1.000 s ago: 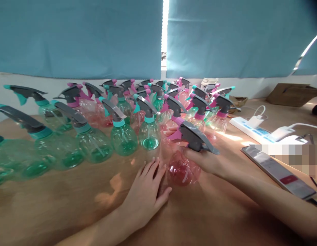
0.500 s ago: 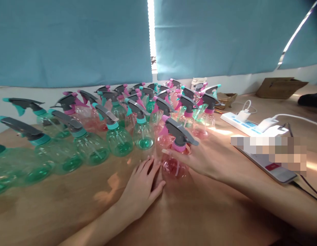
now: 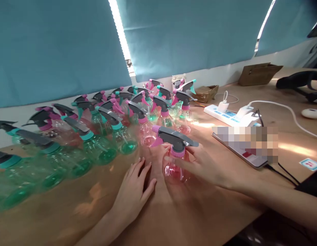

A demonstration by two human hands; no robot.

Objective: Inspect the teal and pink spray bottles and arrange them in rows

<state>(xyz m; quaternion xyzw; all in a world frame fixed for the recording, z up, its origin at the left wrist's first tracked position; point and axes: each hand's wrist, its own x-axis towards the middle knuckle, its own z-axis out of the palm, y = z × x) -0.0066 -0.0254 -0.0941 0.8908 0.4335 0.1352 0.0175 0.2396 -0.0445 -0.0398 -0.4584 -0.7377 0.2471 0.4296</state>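
Observation:
My right hand (image 3: 199,164) is wrapped round the body of a pink spray bottle (image 3: 175,171), just under its pink collar. That bottle stands near the middle of the table, its grey trigger head pointing left. Palm down on the wood, my left hand (image 3: 134,186) lies with fingers spread and nothing in it. Beyond it stands a green spray bottle (image 3: 127,145) with a turquoise collar. Another pink spray bottle (image 3: 148,136) is close behind the one I hold. Several more green and pink bottles fill the left and back of the table.
To the right lie a white power strip (image 3: 221,114) with plugs and a phone-like device (image 3: 240,150), partly pixelated. An open cardboard box (image 3: 259,75) and a smaller one (image 3: 205,94) sit farther back. A white cable (image 3: 283,106) crosses the right side. Blue blinds (image 3: 58,48) hang behind.
The view has turned to the right, so the bottle rows appear farther left. My right hand still grips the pink bottle, which now stands apart from the row behind. My left hand stays flat.

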